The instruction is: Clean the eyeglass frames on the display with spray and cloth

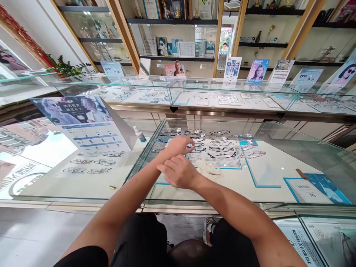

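Observation:
My left hand is stretched out over the glass display case, its fingers loosely bent and a little apart. Just past its fingertips, dark eyeglasses lie in the rows of frames; no grip on them can be seen. My right hand is curled closed beside my left forearm, its fingertips at or against the skin near the wrist; nothing shows in it. To the right lies a pair of black-rimmed eyeglasses. A pale, crumpled-looking item is close to my right hand.
A tent-shaped advertising board stands on the left, with a small white bottle beside it. Clear-looking eyeglasses lie before the board. Printed cards are at the right. Another glass counter runs across the back.

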A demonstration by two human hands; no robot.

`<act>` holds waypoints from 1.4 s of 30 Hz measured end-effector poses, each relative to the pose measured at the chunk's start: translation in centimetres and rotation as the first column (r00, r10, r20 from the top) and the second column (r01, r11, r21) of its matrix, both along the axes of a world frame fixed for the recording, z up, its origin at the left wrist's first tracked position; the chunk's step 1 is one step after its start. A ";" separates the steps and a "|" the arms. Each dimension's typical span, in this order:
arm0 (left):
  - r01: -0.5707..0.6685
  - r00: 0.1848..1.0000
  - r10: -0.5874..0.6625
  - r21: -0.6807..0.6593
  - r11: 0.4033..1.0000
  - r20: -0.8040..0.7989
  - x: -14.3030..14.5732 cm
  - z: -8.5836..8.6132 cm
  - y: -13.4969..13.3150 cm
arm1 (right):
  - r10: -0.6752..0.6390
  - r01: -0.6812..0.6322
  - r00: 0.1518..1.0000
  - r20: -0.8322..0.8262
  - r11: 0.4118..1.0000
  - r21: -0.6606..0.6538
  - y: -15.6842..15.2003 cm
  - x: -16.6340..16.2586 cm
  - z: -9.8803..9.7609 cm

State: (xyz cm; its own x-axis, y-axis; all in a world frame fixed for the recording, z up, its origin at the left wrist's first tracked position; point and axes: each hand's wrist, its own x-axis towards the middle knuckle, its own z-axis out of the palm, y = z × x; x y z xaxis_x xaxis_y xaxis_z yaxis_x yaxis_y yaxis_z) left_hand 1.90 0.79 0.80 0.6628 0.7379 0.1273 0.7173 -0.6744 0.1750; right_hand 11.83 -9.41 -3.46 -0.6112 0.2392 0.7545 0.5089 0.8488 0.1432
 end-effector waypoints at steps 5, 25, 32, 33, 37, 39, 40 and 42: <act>-0.030 0.999 0.029 -0.033 0.999 -0.021 0.2 -2.0 0.1 | -0.111 0.108 0.991 -0.076 0.993 -0.040 0.8 1.0 -0.5; 0.048 0.340 0.462 -0.506 0.861 0.819 -0.5 -0.3 -1.3 | -0.549 -0.056 0.567 -0.614 0.718 -0.694 4.3 7.2 2.0; 0.075 0.365 0.436 -0.493 0.867 0.822 0.0 -0.8 -1.7 | -0.511 -0.366 0.515 -0.689 0.595 -0.715 4.9 7.1 1.9; 0.077 0.373 0.430 -0.489 0.869 0.822 0.1 -1.0 -1.7 | -0.506 -0.383 0.519 -0.689 0.583 -0.716 4.9 7.1 1.9; 0.098 0.405 0.398 -0.472 0.876 0.823 0.1 -1.5 -1.4 | -0.499 -0.386 0.521 -0.692 0.585 -0.713 4.8 7.0 2.0; 0.125 0.437 0.386 -0.480 0.868 0.812 0.0 -1.6 -1.1 | -0.496 -0.374 0.528 -0.689 0.592 -0.713 4.8 7.0 2.1; 0.140 0.459 0.377 -0.485 0.863 0.804 -0.1 -1.5 -1.0 | -0.493 -0.369 0.535 -0.686 0.595 -0.714 4.8 7.0 2.2; 0.167 0.506 0.354 -0.492 0.855 0.787 -0.4 -1.3 -0.9 | -0.483 -0.364 0.548 -0.683 0.597 -0.715 4.7 7.2 2.5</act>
State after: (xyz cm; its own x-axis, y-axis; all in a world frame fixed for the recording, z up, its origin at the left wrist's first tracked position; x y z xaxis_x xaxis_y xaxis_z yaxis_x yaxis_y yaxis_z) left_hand 1.48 -0.07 -0.52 0.3508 0.9135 0.2062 0.1019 -0.2561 0.9613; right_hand 19.02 -4.68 -1.00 0.1455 0.9214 0.3604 0.0775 0.3525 -0.9326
